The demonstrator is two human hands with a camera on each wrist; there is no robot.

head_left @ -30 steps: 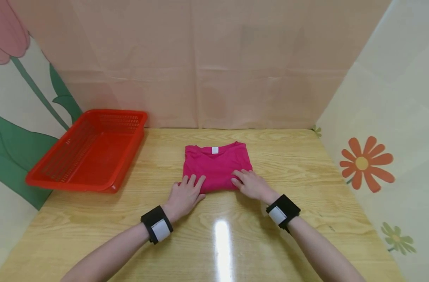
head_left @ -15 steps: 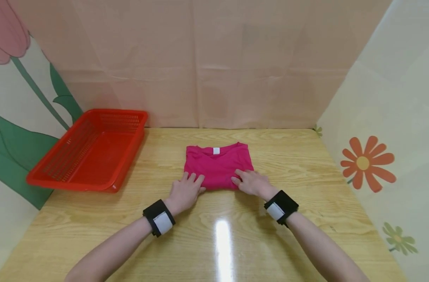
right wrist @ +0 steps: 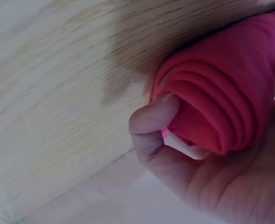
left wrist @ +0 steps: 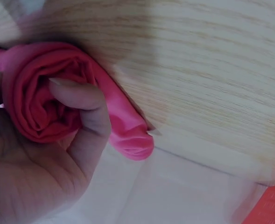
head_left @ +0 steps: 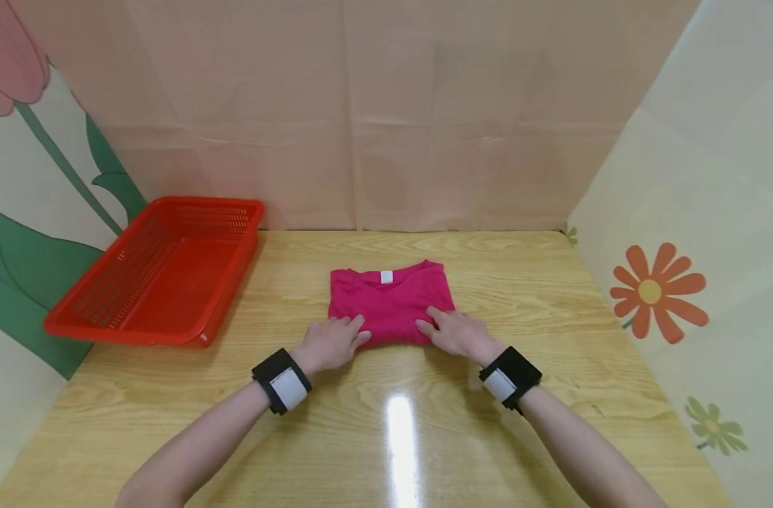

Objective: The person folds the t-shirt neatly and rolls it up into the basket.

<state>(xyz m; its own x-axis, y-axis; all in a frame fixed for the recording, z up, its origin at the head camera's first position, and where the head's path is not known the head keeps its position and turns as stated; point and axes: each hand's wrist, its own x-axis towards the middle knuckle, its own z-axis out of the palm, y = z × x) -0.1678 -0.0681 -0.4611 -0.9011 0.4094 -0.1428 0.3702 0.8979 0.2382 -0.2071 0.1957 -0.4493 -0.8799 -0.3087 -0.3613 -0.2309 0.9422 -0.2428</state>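
A pink shirt (head_left: 392,300) lies on the wooden table, its near side rolled up and its neckline with a white tag pointing away from me. My left hand (head_left: 330,343) grips the left end of the roll. In the left wrist view, that end of the rolled shirt (left wrist: 48,93) shows as a spiral with a curled finger (left wrist: 81,95) against it. My right hand (head_left: 459,333) holds the roll's right end. In the right wrist view, layered folds of the shirt (right wrist: 221,98) sit inside the hand, a bent finger (right wrist: 153,114) at their edge. Some fingertips are hidden by cloth.
A red plastic basket (head_left: 202,337) with perforated sides stands at the table's back left. Beyond the table (head_left: 519,268) rises a pinkish covered wall (head_left: 456,141); flower-patterned sheets flank both sides.
My left hand has turned slightly, its fingers less spread over the cloth and more bent around the roll's end. The shirt has shifted only a little; the right hand stays nearly in place.
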